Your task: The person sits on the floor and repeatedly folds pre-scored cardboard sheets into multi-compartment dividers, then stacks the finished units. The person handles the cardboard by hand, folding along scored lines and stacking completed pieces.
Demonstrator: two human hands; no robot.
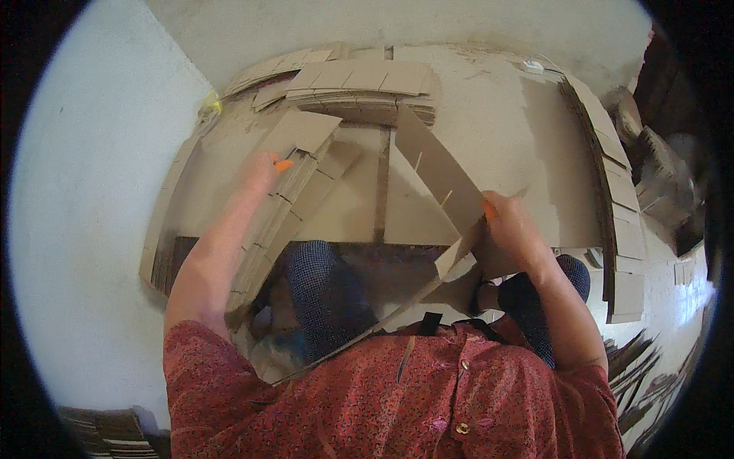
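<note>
My left hand (269,170), with an orange cover on a fingertip, is closed at the edge of a bundle of slotted cardboard strips (284,205). The bundle slants from the table down toward my lap, and some of my fingers are hidden. On the right, my right hand (511,226) grips a slotted cardboard strip (440,164) by its near end; an orange cover shows there too. This strip stands on edge, tilted away to the far left. Below it, another long narrow cardboard strip (409,304) runs down across my lap toward my shirt.
Flat stacks of slotted cardboard (355,80) lie at the table's far side. More stand along the left edge (170,210) and the right edge (618,200). A small white box (532,67) sits at the back right. Dark bundles (664,180) are piled beyond the right edge.
</note>
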